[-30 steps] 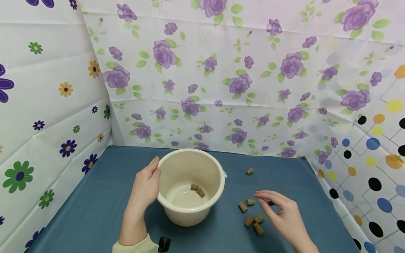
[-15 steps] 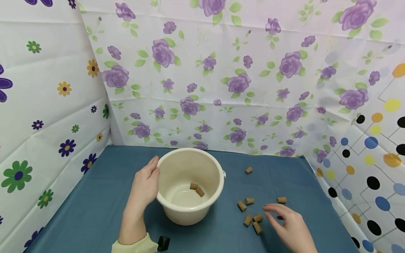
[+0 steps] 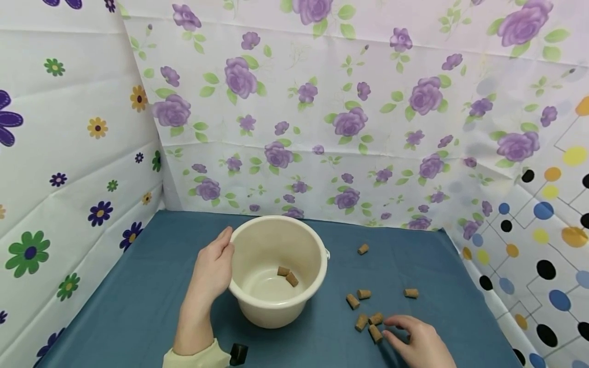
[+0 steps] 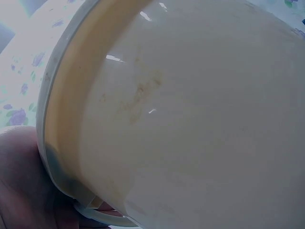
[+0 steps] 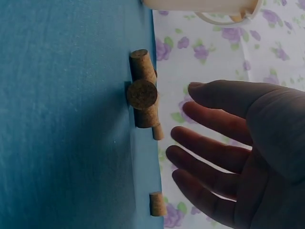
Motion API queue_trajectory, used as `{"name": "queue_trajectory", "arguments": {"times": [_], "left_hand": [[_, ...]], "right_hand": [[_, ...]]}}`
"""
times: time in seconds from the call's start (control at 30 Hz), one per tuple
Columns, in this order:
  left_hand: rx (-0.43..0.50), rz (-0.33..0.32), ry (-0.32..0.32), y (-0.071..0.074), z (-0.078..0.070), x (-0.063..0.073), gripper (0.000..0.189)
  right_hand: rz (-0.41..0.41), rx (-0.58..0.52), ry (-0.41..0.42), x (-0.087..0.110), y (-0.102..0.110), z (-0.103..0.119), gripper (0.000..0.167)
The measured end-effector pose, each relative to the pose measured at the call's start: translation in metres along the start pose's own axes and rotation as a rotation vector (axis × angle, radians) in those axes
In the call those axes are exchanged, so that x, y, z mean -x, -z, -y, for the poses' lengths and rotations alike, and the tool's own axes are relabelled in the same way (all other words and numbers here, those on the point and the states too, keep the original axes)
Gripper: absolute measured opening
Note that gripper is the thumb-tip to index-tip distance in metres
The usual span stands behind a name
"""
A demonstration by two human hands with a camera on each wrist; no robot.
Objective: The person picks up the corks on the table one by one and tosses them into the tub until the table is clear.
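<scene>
A cream plastic bucket stands on the blue cloth with two corks lying at its bottom. My left hand holds it by the left side at the rim; part of the fingers is hidden behind the bucket wall. In the left wrist view the bucket wall fills most of the picture. Over a loose cluster of corks to the right, my right hand is held with thumb and fingers apart, its fingertips close beside the nearest cork. The right wrist view shows a gap between that hand and the corks.
More corks lie right of the bucket: a pair near it, one farther back, and one at the right. A small black object sits by the left sleeve. Flowered sheets hang behind the table.
My right hand has moved down and slightly right, toward the front cork. The cork at the right, earlier hidden behind it, now shows. The left hand and bucket have stayed put.
</scene>
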State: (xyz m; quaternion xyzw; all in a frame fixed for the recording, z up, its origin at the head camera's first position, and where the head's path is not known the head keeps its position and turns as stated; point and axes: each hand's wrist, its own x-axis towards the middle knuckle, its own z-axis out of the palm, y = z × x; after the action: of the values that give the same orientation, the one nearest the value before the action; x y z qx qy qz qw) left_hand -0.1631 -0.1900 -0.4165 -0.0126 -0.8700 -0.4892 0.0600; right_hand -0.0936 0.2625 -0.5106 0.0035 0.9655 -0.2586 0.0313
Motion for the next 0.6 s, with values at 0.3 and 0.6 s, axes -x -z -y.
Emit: {"name": "queue_trajectory", "arguments": {"times": [0.3,0.6], "left_hand": [[-0.002,0.005,0.015,-0.0011,0.0004,0.0021,0.052],[-0.002,-0.001,0.004,-0.0011,-0.0002,0.002,0.052]], "right_hand": [[0.106,0.036,-0.059,-0.0036,-0.0038,0.0012,0.025],[0.142,0.071,-0.109,-0.003,-0.0065,0.0,0.036]]}}
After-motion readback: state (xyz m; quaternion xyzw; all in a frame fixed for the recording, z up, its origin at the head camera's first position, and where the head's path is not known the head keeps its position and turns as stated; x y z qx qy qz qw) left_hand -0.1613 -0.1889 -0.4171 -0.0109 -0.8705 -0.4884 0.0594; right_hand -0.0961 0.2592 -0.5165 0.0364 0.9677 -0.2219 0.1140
